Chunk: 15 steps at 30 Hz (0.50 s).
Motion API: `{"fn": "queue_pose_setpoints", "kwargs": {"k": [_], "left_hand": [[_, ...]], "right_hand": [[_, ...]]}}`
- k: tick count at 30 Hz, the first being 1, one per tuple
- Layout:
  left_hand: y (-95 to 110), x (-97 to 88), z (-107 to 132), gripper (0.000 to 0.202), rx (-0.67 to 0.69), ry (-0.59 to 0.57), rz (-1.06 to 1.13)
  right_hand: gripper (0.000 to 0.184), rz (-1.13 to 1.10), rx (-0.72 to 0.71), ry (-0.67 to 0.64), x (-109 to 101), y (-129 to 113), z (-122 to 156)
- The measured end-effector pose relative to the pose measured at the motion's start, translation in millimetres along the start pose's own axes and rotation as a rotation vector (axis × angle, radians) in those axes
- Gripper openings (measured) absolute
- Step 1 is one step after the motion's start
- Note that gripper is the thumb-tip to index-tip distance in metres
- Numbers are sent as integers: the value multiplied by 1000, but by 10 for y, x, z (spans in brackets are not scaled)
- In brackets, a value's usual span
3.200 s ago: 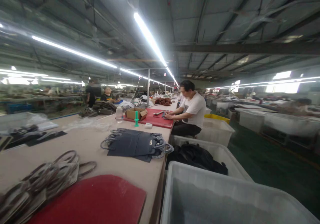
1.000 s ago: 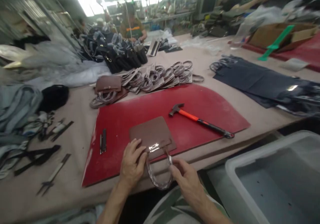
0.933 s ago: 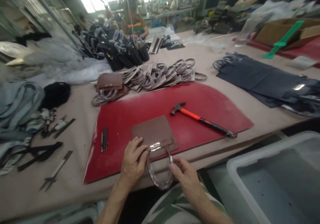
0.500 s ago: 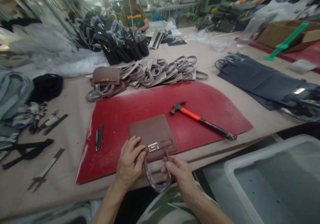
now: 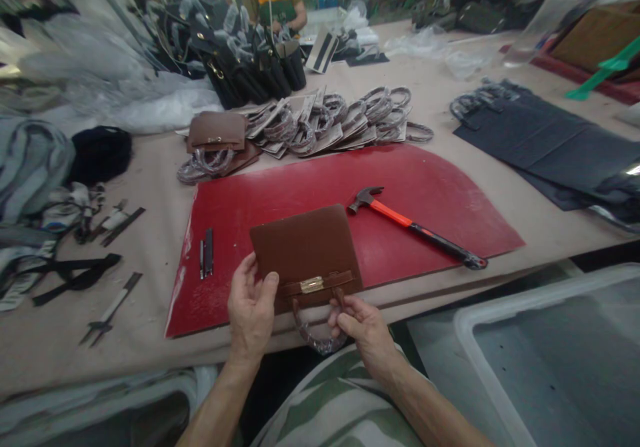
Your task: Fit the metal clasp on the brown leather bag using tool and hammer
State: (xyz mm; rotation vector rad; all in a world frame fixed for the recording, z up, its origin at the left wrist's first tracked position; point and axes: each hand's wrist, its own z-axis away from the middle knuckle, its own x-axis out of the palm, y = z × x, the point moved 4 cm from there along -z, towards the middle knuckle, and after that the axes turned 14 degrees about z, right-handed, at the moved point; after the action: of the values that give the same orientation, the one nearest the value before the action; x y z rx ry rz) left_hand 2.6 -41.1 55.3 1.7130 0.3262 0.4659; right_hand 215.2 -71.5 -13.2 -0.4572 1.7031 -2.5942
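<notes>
A brown bag panel point(image 5: 306, 244) with a gold-coloured metal clasp point(image 5: 312, 284) and a plastic-wrapped handle point(image 5: 320, 342) is between my hands, its far edge tipped up from the red board point(image 5: 400, 174). My left hand point(image 5: 251, 307) grips the panel's left edge, thumb on the face and fingers underneath. At the base of the handle's right side, my right hand point(image 5: 361, 327) pinches the handle between thumb and fingers. A claw hammer point(image 5: 415, 227) with an orange and black shaft lies on the board to the right. Two thin dark tools point(image 5: 206, 254) lie at the board's left.
Behind the board are brown panels point(image 5: 216, 130) and a pile of handled panels point(image 5: 325, 124). Dark panels point(image 5: 545, 137) lie right, black bags point(image 5: 245, 67) stand behind. A translucent bin point(image 5: 465, 327) is at the lower right. Another person point(image 5: 280, 0) works across the table.
My left hand has gone from resting on the panel to gripping its left edge. The panel has tilted up off the board. The whole view has shifted slightly.
</notes>
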Motion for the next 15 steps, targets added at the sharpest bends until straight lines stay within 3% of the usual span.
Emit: {"fn": "queue_pose_setpoints", "kwargs": {"k": [2, 5, 10, 15], "left_hand": [[-27, 40, -26, 53, -203, 82, 194], [-7, 105, -77, 54, -405, 106, 337], [34, 116, -54, 63, -538, 156, 403], [5, 156, 91, 62, -620, 146, 436]], "right_hand": [[31, 0, 0, -9, -23, 18, 4], [37, -16, -17, -32, -61, -4, 37], [44, -81, -30, -115, -54, -170, 114], [41, -204, 39, -89, -12, -293, 110]]}}
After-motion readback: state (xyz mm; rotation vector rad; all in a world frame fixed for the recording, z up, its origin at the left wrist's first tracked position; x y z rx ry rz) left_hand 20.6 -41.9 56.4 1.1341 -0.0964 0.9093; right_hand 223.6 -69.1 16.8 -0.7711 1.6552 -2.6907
